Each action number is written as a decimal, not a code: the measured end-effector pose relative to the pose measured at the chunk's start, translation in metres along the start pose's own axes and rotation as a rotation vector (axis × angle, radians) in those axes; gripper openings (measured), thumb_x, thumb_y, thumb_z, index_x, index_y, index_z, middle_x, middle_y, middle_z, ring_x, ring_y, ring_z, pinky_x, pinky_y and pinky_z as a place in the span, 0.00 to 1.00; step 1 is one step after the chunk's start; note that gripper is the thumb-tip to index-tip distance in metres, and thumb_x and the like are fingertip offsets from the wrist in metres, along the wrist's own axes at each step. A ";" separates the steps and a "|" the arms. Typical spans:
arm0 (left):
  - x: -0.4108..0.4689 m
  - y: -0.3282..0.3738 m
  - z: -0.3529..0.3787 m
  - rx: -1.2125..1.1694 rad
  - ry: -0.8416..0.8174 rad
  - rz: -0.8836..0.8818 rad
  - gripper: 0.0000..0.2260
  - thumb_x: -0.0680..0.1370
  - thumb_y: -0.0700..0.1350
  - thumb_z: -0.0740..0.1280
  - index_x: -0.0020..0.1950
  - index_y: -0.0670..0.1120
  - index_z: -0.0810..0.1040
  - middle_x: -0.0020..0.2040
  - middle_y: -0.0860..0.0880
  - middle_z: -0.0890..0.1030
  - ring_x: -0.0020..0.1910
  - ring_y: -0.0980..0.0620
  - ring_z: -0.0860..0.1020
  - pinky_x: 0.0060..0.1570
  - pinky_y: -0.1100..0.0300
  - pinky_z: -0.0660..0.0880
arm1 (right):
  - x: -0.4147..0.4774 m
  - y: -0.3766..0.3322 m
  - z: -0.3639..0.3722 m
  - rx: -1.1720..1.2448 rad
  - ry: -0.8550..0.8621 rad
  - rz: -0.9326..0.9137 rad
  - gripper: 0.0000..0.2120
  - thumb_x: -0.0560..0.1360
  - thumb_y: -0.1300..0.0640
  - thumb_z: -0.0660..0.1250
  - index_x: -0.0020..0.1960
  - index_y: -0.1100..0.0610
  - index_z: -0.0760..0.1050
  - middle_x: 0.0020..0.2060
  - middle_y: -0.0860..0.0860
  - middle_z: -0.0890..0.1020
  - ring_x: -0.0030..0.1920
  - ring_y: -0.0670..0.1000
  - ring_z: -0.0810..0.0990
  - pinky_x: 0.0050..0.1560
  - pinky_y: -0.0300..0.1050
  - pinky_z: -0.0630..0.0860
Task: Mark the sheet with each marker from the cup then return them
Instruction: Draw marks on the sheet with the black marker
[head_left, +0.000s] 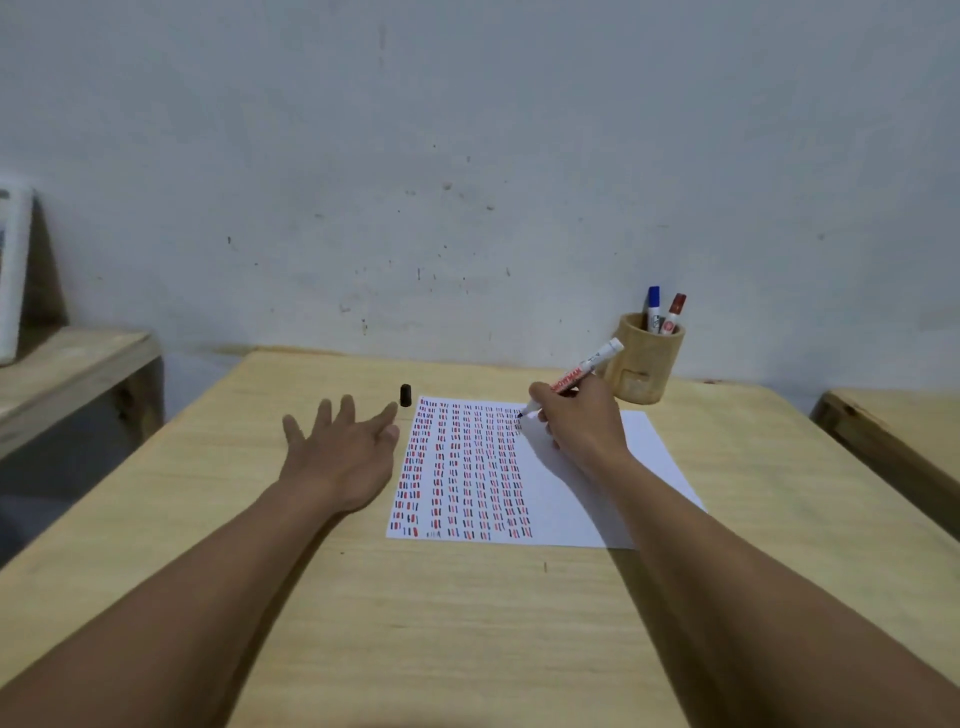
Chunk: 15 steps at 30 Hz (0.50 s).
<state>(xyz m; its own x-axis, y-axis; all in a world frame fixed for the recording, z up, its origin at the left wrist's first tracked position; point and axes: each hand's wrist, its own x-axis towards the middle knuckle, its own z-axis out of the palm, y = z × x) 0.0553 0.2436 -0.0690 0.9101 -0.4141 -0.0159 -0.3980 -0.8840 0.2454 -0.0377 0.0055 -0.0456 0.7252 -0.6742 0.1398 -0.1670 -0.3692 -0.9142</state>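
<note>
A white sheet (608, 467) lies on the wooden table (467, 623), its left part filled with columns of short red, blue and black strokes. My right hand (576, 421) grips an uncapped white marker (587, 369) whose black tip touches the sheet near its top edge. The marker's black cap (405, 395) stands upright on the table just left of the sheet's top corner. My left hand (343, 447) rests flat beside the sheet, fingers spread, holding nothing. A wooden cup (644, 371) at the back right holds a blue-capped marker (653, 307) and a red-capped marker (674, 314).
A pale wall rises right behind the table. A lower wooden bench (67, 374) stands to the left with a white object on it. Another wooden table edge (893, 431) shows at the far right.
</note>
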 end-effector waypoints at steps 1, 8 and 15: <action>-0.001 0.001 0.002 0.020 -0.004 0.005 0.24 0.83 0.59 0.42 0.80 0.63 0.50 0.83 0.45 0.48 0.81 0.42 0.43 0.75 0.34 0.39 | -0.001 0.005 0.000 -0.022 0.017 0.001 0.13 0.73 0.53 0.69 0.43 0.64 0.81 0.34 0.55 0.85 0.33 0.54 0.82 0.37 0.50 0.79; -0.001 0.001 0.004 0.081 0.001 0.011 0.24 0.83 0.59 0.41 0.80 0.63 0.49 0.83 0.45 0.47 0.81 0.42 0.44 0.75 0.34 0.40 | -0.001 0.013 0.003 -0.070 0.062 -0.001 0.16 0.72 0.53 0.70 0.42 0.68 0.79 0.35 0.60 0.85 0.38 0.60 0.85 0.34 0.47 0.76; -0.002 0.001 0.004 0.081 0.002 0.005 0.24 0.83 0.59 0.42 0.80 0.63 0.49 0.83 0.45 0.48 0.81 0.42 0.44 0.75 0.35 0.40 | -0.001 0.014 0.004 -0.095 0.047 0.005 0.17 0.72 0.54 0.69 0.43 0.70 0.77 0.37 0.62 0.85 0.33 0.53 0.78 0.33 0.45 0.71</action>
<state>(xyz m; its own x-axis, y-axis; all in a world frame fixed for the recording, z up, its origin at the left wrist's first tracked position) 0.0530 0.2428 -0.0731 0.9082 -0.4184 -0.0127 -0.4107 -0.8965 0.1664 -0.0382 0.0038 -0.0606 0.6926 -0.7046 0.1546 -0.2349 -0.4229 -0.8752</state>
